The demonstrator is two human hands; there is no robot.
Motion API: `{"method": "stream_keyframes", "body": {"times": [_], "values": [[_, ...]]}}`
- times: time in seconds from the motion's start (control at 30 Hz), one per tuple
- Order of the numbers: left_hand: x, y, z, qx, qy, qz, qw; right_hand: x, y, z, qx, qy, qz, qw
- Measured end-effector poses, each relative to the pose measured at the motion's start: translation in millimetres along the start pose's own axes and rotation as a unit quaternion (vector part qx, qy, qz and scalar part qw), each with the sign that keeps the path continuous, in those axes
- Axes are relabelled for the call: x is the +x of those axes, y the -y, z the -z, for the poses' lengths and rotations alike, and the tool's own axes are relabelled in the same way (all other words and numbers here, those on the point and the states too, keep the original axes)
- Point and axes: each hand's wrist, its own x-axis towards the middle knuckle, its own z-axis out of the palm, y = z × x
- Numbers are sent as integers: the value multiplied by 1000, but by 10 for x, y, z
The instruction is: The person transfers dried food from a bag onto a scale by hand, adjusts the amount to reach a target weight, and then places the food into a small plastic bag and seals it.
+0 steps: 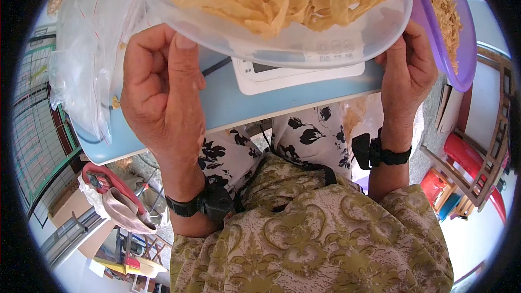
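A translucent plastic tray point(233, 43) heaped with pale yellow, dried-looking strips point(309, 0) fills the top middle of the view. At its left rim is my left hand point(163, 81), closed, with the thumb against the edge and the fingers curled. My right hand point(410, 70) grips the opposite rim, its fingers bent and partly hidden. Under the tray, a white digital scale point(298, 78) shows its front edge and part of a dark display; the tray covers the rest.
The scale stands on a light blue table point(228, 106). Clear plastic bags point(87, 59) lie on the table's left side. To the right is a purple basin point(464, 76) of tan shreds point(442, 11). A pink container with a cloth point(122, 209) sits low at left, beyond the table corner.
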Motion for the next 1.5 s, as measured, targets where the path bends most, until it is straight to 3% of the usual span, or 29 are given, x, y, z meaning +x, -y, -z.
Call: {"method": "stream_keyframes", "body": {"times": [1.07,1.3,1.4,1.5], "values": [[-4,46,16,-29,13,10,999,2,-47,18,28,1,-2,1000],[32,88,-4,60,4,18,998,27,-107,5,-38,6,8,999],[45,115,-3,72,2,-34,997,53,-132,-24,-59,4,29,998],[45,136,16,43,4,10,999,56,-163,-26,-77,15,20,997]]}}
